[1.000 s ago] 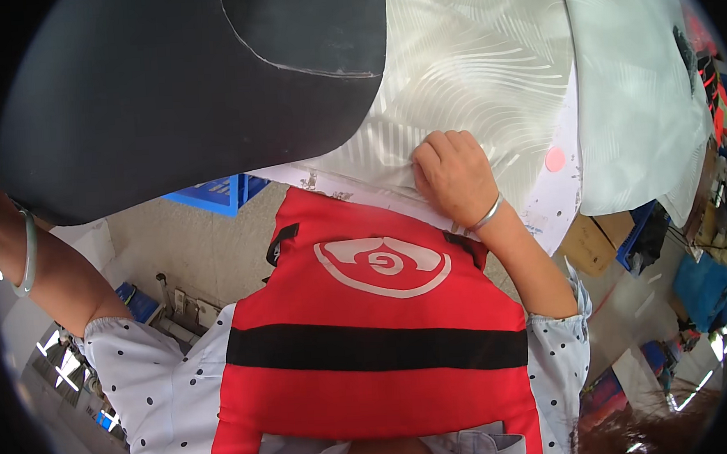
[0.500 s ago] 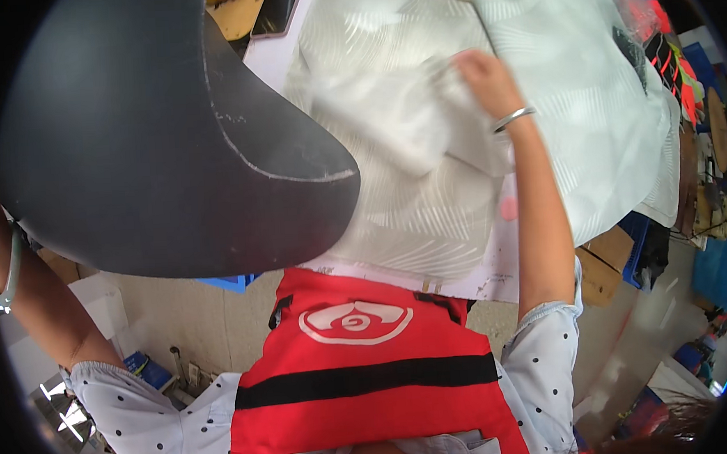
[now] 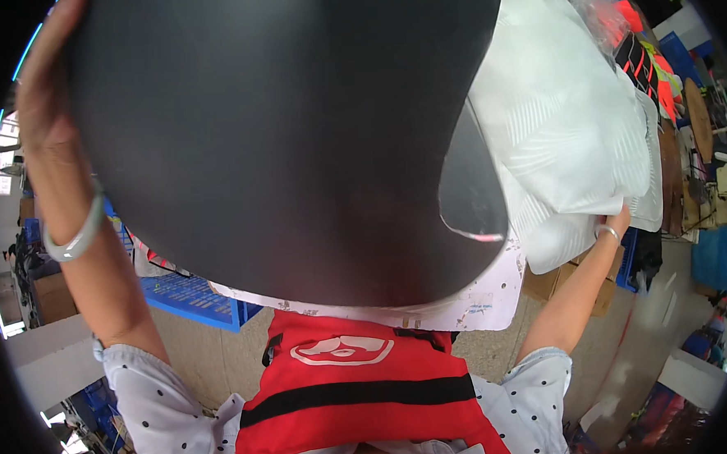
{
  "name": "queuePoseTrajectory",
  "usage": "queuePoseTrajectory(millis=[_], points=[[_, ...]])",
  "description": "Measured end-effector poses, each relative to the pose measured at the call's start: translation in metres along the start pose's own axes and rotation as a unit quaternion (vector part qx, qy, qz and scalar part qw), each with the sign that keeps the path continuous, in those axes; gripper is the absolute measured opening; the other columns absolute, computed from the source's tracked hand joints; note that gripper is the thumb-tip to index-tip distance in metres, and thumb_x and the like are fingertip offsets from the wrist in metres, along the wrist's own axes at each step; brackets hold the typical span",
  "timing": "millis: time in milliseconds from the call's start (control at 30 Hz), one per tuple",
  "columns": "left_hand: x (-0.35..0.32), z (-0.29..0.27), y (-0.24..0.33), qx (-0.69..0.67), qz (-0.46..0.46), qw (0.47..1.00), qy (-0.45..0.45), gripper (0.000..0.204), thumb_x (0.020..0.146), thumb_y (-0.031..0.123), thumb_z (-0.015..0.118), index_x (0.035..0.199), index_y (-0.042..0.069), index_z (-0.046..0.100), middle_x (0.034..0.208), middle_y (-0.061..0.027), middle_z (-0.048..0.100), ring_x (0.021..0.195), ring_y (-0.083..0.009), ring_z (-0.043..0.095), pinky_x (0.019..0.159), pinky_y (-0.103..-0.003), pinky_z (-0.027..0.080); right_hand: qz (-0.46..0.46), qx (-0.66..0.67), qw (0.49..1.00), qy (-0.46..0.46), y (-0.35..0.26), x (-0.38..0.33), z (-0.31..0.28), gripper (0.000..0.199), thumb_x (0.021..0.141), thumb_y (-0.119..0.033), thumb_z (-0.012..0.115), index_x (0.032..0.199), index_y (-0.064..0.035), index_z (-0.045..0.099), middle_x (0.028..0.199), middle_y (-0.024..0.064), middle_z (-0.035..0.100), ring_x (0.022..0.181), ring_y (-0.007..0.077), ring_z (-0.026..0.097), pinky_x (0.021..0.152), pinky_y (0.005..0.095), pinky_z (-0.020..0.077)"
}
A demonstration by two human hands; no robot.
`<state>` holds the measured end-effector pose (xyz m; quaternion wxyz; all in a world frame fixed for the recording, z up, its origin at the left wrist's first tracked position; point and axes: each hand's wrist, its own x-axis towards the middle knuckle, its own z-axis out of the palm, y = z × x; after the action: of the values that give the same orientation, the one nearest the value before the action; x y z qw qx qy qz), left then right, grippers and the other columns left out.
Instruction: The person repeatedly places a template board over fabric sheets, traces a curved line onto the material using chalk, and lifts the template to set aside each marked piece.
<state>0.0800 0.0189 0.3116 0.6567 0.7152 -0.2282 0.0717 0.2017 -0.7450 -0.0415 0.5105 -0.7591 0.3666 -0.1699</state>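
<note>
A large, smooth dark grey sheet with a rounded lower edge fills the middle of the view. My left hand grips its left edge, thumb side showing and the other fingertips hidden. Through a gap at the sheet's lower right, another dark surface with a pale curved edge shows. To the right lies a pile of thin white sheets with a fine line pattern. Its near right edge is pinched by my right hand, whose fingertips are partly covered by the white material.
Under the dark sheet, the pale board of the work surface sticks out towards me. A blue plastic crate stands below on the left. Cardboard sits beneath the right side. Clear plastic and orange pieces lie at the far right.
The dark sheet has swung right and now covers the patterned sheet in the middle. My left hand has risen into view. My right hand has moved from a loose white piece to the pile's right edge.
</note>
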Motion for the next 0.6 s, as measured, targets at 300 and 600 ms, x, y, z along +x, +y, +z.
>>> queuePoseTrajectory(millis=[300, 600], points=[[-0.066, 0.050, -0.173, -0.100, -0.285, 0.936, 0.184, 0.063, 0.089, 0.026, 0.067, 0.142, 0.003, 0.042, 0.131, -0.0068, 0.057, 0.116, -0.0157, 0.056, 0.100, -0.029, 0.043, -0.123, 0.008, 0.987, 0.108, 0.051, -0.059, -0.049, 0.028, 0.095, -0.018, 0.056, 0.114, 0.0026, 0.061, 0.103, 0.0085, 0.067, 0.085, 0.0190, 0.064, 0.076, 0.0273, 0.0524], [-0.138, 0.063, -0.266, -0.151, -0.352, 0.892, 0.240, 0.053, 0.089, 0.007, 0.063, 0.138, -0.005, 0.044, 0.127, -0.0144, 0.058, 0.107, -0.0166, 0.061, 0.089, -0.027, 0.051, -0.217, -0.100, 0.953, -0.186, -0.047, -0.244, 0.039, 0.030, 0.098, -0.022, 0.052, 0.114, -0.0002, 0.065, 0.105, 0.0108, 0.067, 0.093, 0.0186, 0.062, 0.083, 0.0330, 0.0501]])
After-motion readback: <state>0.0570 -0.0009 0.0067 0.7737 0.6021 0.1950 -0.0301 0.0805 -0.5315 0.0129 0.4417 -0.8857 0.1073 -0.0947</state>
